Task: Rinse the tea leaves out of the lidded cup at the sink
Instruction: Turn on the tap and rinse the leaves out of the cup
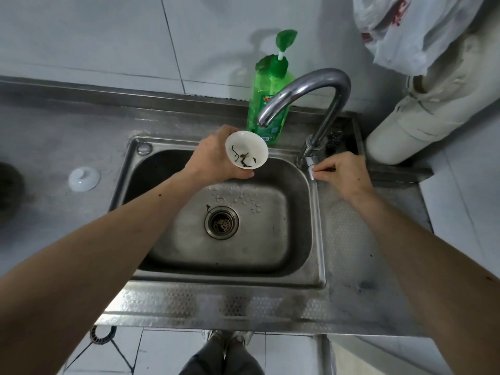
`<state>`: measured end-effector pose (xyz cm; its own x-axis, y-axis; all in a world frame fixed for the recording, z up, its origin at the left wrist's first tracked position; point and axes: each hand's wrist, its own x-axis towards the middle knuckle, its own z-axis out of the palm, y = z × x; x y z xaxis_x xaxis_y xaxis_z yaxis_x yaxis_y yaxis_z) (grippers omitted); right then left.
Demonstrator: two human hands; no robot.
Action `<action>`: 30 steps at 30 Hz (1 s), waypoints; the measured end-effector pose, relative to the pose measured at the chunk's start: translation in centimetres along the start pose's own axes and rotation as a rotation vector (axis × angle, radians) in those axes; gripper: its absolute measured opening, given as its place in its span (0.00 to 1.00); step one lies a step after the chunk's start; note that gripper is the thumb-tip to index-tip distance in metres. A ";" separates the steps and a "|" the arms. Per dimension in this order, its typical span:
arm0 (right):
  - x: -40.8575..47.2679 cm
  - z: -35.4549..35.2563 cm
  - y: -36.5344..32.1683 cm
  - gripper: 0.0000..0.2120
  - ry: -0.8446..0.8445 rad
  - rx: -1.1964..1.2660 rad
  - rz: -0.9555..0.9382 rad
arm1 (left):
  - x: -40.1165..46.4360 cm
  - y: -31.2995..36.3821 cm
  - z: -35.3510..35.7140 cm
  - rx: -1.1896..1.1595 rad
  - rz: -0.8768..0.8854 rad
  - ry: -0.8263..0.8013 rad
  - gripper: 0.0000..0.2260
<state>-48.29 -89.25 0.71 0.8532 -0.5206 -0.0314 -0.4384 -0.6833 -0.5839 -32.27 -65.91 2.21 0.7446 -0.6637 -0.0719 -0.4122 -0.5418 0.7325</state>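
My left hand [216, 158] holds a small white cup [244, 143] over the steel sink [300, 185], tilted with its mouth toward me. Dark wet tea leaves [243, 158] cling to its inner wall. The cup sits just below and left of the faucet spout [263, 121]; no water is running. My right hand [343, 173] pinches the faucet handle [311, 169] at the base of the tap. The cup's white lid [84, 178] lies on the counter left of the sink.
A green dish-soap pump bottle [270, 85] stands behind the sink next to the faucet. The drain strainer [221, 222] sits mid-basin with water drops and a stray leaf nearby. A white pipe [411, 123] and a plastic bag [405, 28] are at the right.
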 end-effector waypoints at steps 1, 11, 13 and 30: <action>0.0 0.0 0.0 0.09 -0.001 -0.001 0.001 | 0.0 0.0 -0.1 0.006 0.000 0.002 0.38; -0.1 0.4 0.3 0.09 0.005 0.009 0.011 | 0.0 0.1 -0.4 0.031 0.007 -0.009 0.38; -0.1 0.5 0.3 0.09 0.003 0.013 0.012 | -0.1 0.1 -0.5 0.032 0.009 -0.007 0.37; -1.0 0.4 0.3 0.10 -0.020 -0.029 0.003 | -0.3 0.0 -0.7 0.012 0.012 -0.006 0.37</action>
<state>-49.14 -88.69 0.26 0.8572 -0.5126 -0.0496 -0.4488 -0.6963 -0.5602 -32.10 -65.31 2.71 0.7363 -0.6733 -0.0671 -0.4275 -0.5399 0.7251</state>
